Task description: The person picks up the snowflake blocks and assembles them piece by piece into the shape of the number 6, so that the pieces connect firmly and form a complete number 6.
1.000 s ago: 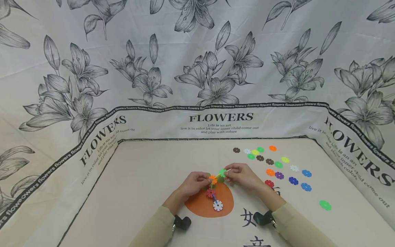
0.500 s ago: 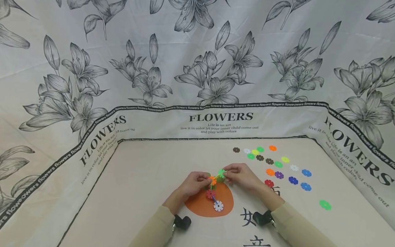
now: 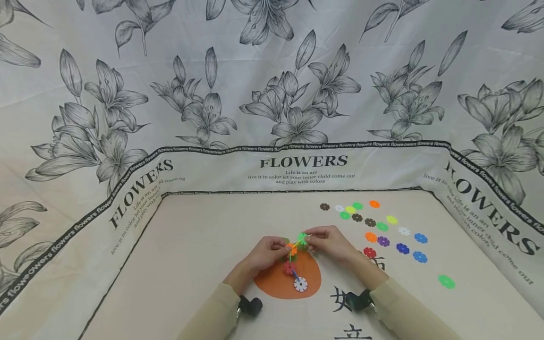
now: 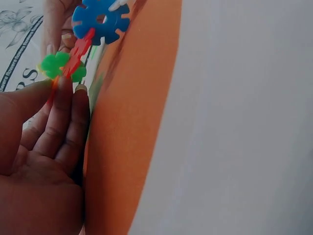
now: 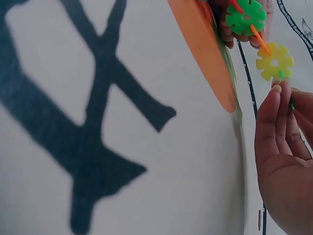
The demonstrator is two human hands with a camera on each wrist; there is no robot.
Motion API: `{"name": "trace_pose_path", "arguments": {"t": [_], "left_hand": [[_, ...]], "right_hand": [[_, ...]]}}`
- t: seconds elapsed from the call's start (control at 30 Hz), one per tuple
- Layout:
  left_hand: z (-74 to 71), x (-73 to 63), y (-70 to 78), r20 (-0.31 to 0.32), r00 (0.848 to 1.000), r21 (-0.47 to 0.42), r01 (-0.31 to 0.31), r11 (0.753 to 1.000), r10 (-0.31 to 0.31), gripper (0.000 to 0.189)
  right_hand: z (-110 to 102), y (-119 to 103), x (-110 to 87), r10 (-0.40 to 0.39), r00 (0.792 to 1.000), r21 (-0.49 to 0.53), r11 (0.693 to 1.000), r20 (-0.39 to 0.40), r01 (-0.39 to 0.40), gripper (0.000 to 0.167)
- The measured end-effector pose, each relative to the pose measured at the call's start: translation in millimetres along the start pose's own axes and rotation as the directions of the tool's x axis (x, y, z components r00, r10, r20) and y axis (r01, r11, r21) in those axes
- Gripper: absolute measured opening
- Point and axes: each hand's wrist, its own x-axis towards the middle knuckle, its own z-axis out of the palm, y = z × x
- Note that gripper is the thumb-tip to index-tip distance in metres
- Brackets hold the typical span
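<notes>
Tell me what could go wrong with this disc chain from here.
The right hand pinches the green notched plastic end disc; pushing it crookedly might dislodge the adjoining yellow notched plastic disc.
The left hand grips the orange notched plastic disc, leaving the white notched plastic disc at the far end ungripped; it might work loose.

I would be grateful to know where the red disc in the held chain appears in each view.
Head: red disc in the lower part, just right of centre.
Left wrist: red disc at upper left, nearly edge-on.
Right wrist: red disc at the top edge, right of centre, partly visible.
Shared landmark: large orange patch.
</notes>
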Motion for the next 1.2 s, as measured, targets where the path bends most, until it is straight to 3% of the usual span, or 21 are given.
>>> {"name": "trace_pose_path", "arguments": {"t": [0.4,0.6,0.8,1.0,1.2], "left_hand": [[-2.6,0.9,-0.5,0.042,0.999,0.001,0.001,1.0,-0.001,0.011],[-3.7,2.3,-0.5,0.052,0.999,0.027,-0.001,1.0,0.0,0.022],[-4.0,3.3,-2.6,0.019,1.0,0.053,-0.008,0.999,0.007,0.031],[-4.2,3.7,-2.2,-0.004,1.0,0.02,-0.025,0.999,0.026,0.028],[-3.4,2.4,-1.8,-0.012,1.0,0.018,0.005,1.0,-0.005,0.029]], "right_hand": [[5,-1,3.4,0.028,1.0,-0.023,0.999,0.006,-0.028,0.033],[6,-3,4.4,0.019,1.0,-0.018,1.0,0.018,-0.019,0.033],[7,-5,3.5,0.008,1.0,0.013,1.0,0.029,-0.008,0.033],[11,-8,3.2,0.002,0.999,0.052,0.999,0.04,-0.004,0.03],[16,-8,3.7,0.003,0.999,0.044,0.999,0.044,-0.005,0.028]]}}
